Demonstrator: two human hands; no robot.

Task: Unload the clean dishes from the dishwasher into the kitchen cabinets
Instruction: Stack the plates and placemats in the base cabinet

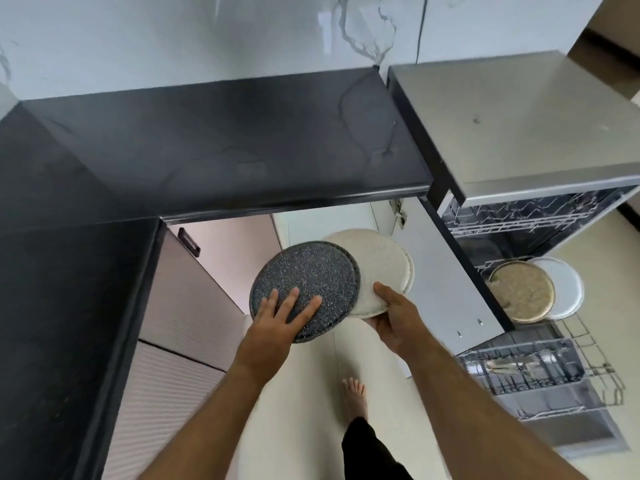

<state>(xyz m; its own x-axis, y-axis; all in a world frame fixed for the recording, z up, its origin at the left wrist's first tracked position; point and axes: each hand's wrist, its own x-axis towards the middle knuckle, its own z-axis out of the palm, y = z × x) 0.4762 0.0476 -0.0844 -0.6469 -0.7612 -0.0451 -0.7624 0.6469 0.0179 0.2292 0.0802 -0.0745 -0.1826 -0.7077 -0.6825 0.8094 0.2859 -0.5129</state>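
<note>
- Black countertop (221,140): bare, overhangs the cabinet opening (332,220) from above.
- Open cabinet door (446,282): stands between that opening and the dishwasher (519,133).
- Lower rack (540,372): pulled out over the floor on the right.
- Floor strip (311,375) between the cabinets and the rack: open, one bare foot (355,396) on it.

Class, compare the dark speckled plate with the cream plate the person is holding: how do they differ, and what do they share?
The dark plate is charcoal with light flecks; the cream plate is off-white. The dark plate lies in front, overlapping the cream plate's left part. The left hand spreads fingers over the dark plate's face; the right hand grips the cream plate's lower edge. Both are round, similar in size, tilted, and held before the open cabinet.
</note>
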